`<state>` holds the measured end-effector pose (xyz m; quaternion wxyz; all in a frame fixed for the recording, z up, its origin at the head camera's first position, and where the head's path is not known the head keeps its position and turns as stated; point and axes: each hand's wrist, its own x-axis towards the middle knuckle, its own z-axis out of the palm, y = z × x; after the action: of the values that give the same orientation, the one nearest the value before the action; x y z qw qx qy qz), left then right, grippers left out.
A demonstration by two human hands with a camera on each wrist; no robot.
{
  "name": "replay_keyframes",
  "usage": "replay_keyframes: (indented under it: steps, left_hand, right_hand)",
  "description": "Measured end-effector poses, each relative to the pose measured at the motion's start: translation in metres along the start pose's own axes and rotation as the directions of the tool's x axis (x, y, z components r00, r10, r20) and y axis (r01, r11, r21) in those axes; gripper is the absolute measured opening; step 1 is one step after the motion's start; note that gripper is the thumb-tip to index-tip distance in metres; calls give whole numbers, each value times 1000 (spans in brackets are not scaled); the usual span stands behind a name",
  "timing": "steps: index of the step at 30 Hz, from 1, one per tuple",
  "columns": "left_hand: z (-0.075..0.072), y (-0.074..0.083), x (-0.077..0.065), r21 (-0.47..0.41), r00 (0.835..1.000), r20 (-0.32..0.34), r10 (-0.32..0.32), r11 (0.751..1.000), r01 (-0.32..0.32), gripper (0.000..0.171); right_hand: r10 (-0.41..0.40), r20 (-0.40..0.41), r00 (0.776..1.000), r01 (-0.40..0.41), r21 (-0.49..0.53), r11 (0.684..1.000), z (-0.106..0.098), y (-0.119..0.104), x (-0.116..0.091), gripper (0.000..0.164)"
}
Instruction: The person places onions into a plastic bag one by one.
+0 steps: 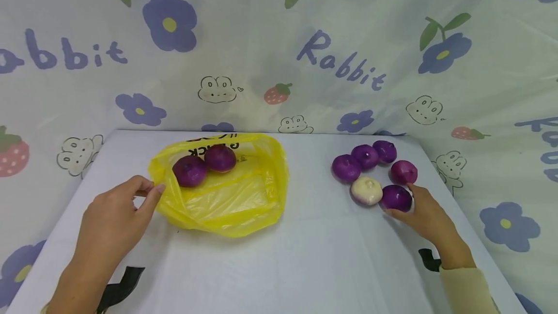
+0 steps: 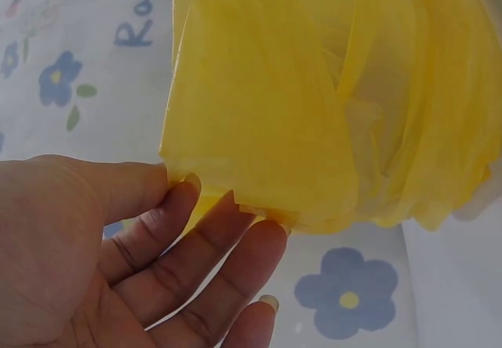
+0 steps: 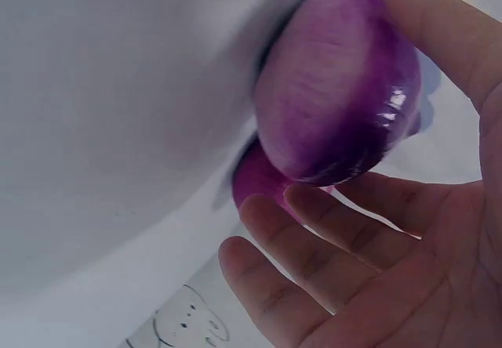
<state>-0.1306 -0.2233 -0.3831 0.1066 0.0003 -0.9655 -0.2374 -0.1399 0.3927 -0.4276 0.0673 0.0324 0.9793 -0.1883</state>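
The left hand [image 1: 114, 217] pinches the thin yellow plastic bag [image 1: 226, 227] by its rim; the right hand's [image 1: 429, 217] fingers, apart around a glossy purple round onion [image 1: 395, 198] on the white table [image 1: 279, 275], should close evenly without nudging the pale, purple-edged onion [image 1: 366, 190]

Flowered cloth [image 1: 244, 38] hangs behind the white table [image 1: 305, 265].

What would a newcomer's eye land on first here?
Most likely the bright yellow bag, lying open on the left of the white table, with two purple onions inside and the left hand pinching its rim. Next, perhaps, the whitish bulb standing out among purple ones at the right, where the right hand reaches round a purple onion.
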Motion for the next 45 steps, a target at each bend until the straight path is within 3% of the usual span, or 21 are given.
replay_keyframes:
  steps: [9,29,45]
  left_hand:
    - [0,0,0,-11,1000,-13,23,1000,-24,23]
    - [-1,-1,-3,-12,1000,-23,-6,1000,6,24]
    - [-4,-4,-1,-37,996,-68,58,997,-61,20]
  right_hand:
    - [78,40,996,-78,4,997,6,8,-3,121]
    - [78,-3,997,-78,20,997,7,4,-2,107]
    - [89,10,996,-89,37,995,8,5,-3,108]
